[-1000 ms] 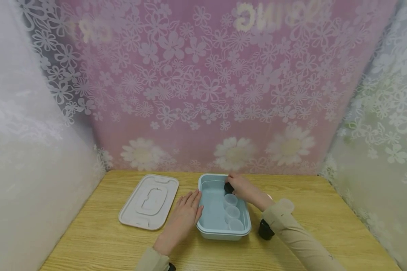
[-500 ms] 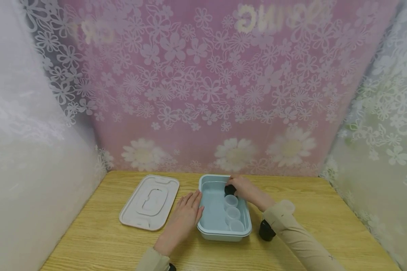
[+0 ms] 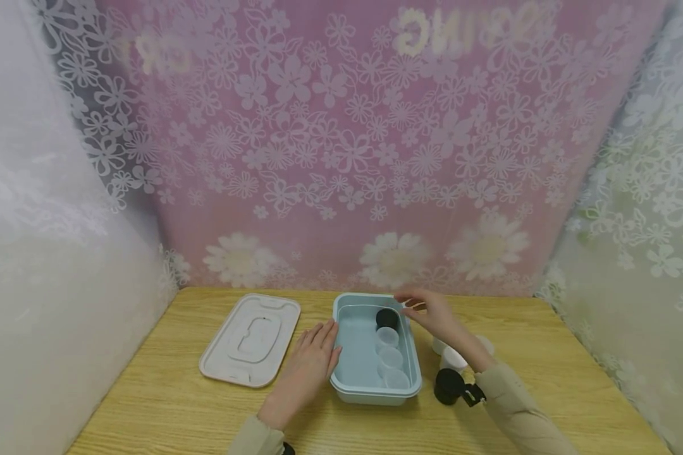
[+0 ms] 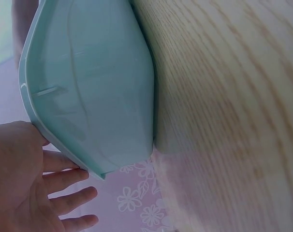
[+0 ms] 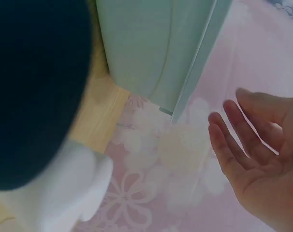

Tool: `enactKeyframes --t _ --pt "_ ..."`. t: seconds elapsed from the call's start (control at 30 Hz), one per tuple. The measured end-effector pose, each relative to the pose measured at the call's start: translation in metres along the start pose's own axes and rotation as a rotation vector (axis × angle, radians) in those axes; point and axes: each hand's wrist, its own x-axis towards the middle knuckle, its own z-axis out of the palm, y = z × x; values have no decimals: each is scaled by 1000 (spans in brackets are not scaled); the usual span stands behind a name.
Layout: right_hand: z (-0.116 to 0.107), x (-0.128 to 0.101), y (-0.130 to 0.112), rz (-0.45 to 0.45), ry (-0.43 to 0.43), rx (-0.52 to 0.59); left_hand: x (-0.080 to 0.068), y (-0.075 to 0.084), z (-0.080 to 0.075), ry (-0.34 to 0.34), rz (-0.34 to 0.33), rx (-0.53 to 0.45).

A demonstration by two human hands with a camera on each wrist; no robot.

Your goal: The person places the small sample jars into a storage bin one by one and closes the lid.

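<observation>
Resting along the 9 o'clock rim of the pale blue container (image 3: 355,354), the left hand (image 3: 313,357) is held with its fingers extended. The container is placed on the wood-grain counter (image 3: 142,404), with its long axis set roughly from 12 to 6 o'clock. The right hand (image 3: 432,315) is held at the 1 to 2 o'clock corner, with its fingers loosely curved; in the right wrist view, it is seen apart from the container. Both hands are free of any grip. Inside the container, a row is formed along the 3 o'clock wall: a black cup (image 3: 387,319) is located at 1 o'clock, and three translucent cups (image 3: 391,358) are aligned from it toward 5 o'clock. Contact between neighbouring cups cannot be confirmed. Outside, a second black cup (image 3: 448,387) is positioned at 4 o'clock. White cups (image 3: 453,359) are grouped at 3 o'clock, partly hidden by the right forearm (image 3: 473,349), and a translucent item (image 3: 486,344) is seen just past the forearm. A white lid (image 3: 250,339) is laid flat at 9 o'clock, apart from the container.
</observation>
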Motion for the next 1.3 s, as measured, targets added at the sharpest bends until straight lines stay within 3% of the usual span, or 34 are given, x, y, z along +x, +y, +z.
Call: enactKeyframes --t 0.17,0.4,0.87,1.13,1.3 --pt "-10 -25 -1 87 88 99 0 0 0 -2 5 2" --pt "-23 -63 2 173 137 217 0 -1 2 27 19 18" --pt "-27 -122 8 299 46 361 0 0 0 19 17 6" --pt "-23 -142 12 373 10 402 -1 1 1 48 27 9" --pt "-19 -148 13 352 0 412 -1 1 2 60 38 19"
